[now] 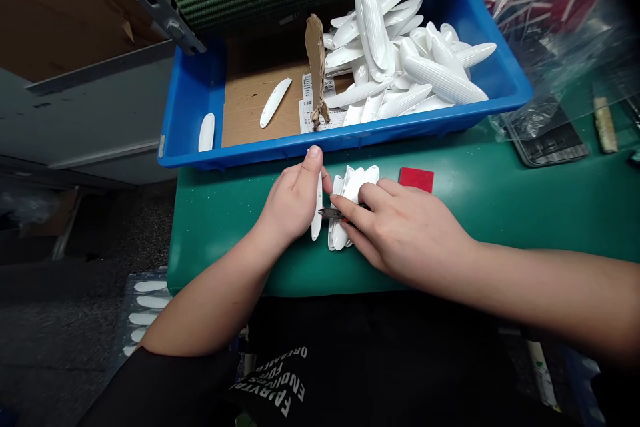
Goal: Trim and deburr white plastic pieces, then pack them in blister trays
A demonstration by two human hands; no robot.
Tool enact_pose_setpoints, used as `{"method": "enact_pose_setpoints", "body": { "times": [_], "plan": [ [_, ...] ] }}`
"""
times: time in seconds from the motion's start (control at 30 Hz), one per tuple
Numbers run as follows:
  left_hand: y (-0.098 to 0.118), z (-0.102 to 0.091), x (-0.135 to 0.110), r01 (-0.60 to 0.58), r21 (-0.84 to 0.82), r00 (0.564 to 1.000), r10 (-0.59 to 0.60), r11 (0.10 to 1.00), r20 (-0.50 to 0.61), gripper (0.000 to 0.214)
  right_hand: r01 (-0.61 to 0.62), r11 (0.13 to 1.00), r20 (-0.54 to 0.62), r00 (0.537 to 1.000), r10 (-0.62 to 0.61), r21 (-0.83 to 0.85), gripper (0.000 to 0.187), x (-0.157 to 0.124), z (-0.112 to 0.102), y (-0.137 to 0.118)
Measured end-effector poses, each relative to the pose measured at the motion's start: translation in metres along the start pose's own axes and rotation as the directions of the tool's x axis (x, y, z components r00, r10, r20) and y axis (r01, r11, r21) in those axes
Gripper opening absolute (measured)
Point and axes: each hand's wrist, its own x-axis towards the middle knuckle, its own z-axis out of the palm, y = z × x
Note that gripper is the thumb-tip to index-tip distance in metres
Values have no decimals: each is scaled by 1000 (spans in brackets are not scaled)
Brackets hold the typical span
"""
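Note:
My left hand (290,203) is closed round a long white plastic piece (317,213), held upright on its edge on the green table (500,207). My right hand (395,227) pinches a small metal cutting tool (331,214) whose tip touches that piece. Under my right fingers lies a small stack of the same white pieces (353,190). A red pad (416,179) lies just right of the stack.
A blue bin (190,100) stands behind my hands, piled with several white pieces (400,60) on the right, cardboard and two loose pieces on the left. Clear plastic bags and a dark tray (550,137) lie at the right. More white pieces (145,307) sit low at the left.

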Motion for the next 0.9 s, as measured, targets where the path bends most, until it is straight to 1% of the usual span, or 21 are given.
{"method": "enact_pose_setpoints", "body": {
  "times": [0.23,0.33,0.43,0.47,0.53,0.6,0.63,0.73,0.83,0.9],
  "plan": [
    [0,0,0,6,-13,1000,-6,1000,21,69,-9,1000,-11,1000,9,28,36,-2,3,0],
    [1,0,-2,19,-28,999,-18,999,40,70,-11,995,-18,1000,13,98,35,-2,5,2],
    [4,0,-4,48,-66,994,-42,997,97,70,-14,982,-31,999,20,188,37,-3,6,4],
    [5,0,-4,49,-81,994,-40,996,101,69,-11,977,-48,999,22,213,38,-3,6,5],
    [5,-1,-4,48,-116,997,-40,992,73,69,0,968,-104,994,26,252,37,-4,6,7],
    [4,-2,-3,81,-176,996,-74,981,45,67,12,959,-176,984,39,282,37,-5,6,11],
    [3,-3,-3,111,-217,993,-102,970,52,65,14,954,-208,977,51,301,36,-4,7,14],
    [1,-5,-1,182,-307,980,-149,934,129,51,-10,925,-283,951,127,380,35,-1,9,26],
    [-2,-6,-1,202,-304,970,-147,931,194,41,-45,887,-349,909,227,459,33,3,10,40],
    [-4,-7,-1,162,-270,976,-114,949,185,42,-53,864,-377,885,273,501,33,5,11,48]
  ]
}}
